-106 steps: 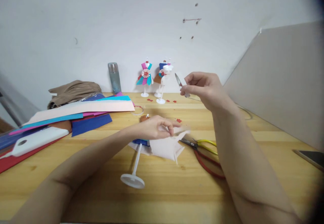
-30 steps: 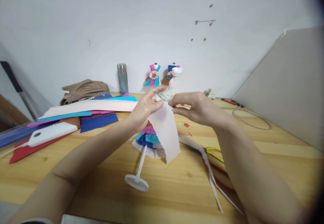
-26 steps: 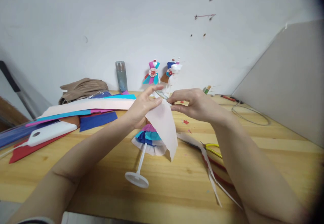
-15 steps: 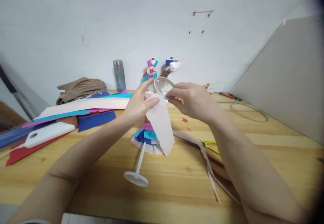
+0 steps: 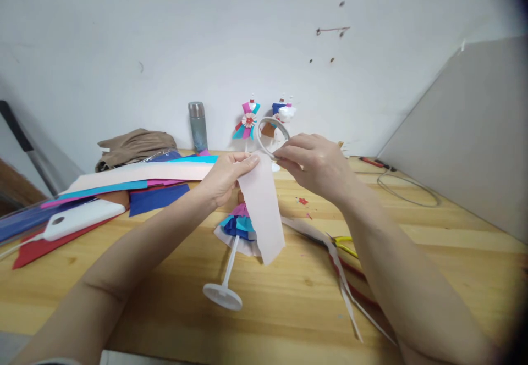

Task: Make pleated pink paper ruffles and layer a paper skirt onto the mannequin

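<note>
My left hand (image 5: pixel 225 175) pinches the top edge of a pale pink paper strip (image 5: pixel 262 211) that hangs down above the table. My right hand (image 5: pixel 313 161) is closed on a roll of clear tape (image 5: pixel 270 134), held right at the strip's upper corner. Behind and below the strip lies a small white mannequin stand (image 5: pixel 225 285) tipped on its side, dressed in blue, cyan and purple paper layers (image 5: pixel 239 225).
Coloured paper sheets (image 5: pixel 136 181) and a white tool (image 5: pixel 82 216) lie at the left. Scissors (image 5: pixel 344 247) and paper offcuts (image 5: pixel 344 293) rest at the right. Two dressed mini mannequins (image 5: pixel 249 123), a metal bottle (image 5: pixel 198 126), tan cloth (image 5: pixel 134 145) and a cable (image 5: pixel 406 189) stand farther back.
My right hand brought the tape roll from up in the air to the strip's top edge. My left hand lifted the pink strip off the table, and the roll has since risen slightly.
</note>
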A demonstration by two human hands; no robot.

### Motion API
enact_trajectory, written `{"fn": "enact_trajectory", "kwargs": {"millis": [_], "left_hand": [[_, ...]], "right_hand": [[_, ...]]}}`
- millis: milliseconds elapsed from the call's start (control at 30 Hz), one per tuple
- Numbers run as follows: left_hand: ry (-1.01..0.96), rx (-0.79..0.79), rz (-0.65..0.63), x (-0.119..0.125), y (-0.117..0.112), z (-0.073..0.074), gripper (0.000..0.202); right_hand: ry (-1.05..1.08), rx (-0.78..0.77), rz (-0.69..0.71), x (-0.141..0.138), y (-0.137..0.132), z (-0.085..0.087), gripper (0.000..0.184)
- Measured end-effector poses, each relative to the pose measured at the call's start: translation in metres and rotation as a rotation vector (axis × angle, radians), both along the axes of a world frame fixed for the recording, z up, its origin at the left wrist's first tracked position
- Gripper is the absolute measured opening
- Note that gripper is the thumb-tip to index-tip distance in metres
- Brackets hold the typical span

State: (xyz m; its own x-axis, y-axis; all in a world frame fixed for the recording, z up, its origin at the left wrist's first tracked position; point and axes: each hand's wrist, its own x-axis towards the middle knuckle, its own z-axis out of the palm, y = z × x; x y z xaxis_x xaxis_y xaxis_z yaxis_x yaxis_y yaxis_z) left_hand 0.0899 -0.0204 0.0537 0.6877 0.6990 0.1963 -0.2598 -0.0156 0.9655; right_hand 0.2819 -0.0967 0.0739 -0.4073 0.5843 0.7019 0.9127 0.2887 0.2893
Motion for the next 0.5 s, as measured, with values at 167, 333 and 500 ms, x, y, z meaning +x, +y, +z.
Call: {"fn": "enact_trajectory", "kwargs": {"millis": [167, 333, 500], "left_hand": [[0.05, 0.025, 0.0, -0.002, -0.002, 0.003, 0.034], [0.057, 0.239, 0.204, -0.003, -0.003, 0.007, 0.033], [0.094, 0.938, 0.469, -0.015, 0.001, 0.02, 0.034]], "right_hand": [[0.027, -0.013, 0.017, 0.002, 0.002, -0.001, 0.024], [0.05, -0.044, 0.058, 0.002, 0.001, 0.001, 0.024], [0.041, -0.124, 0.163, -0.002, -0.001, 0.002, 0.027]]}}
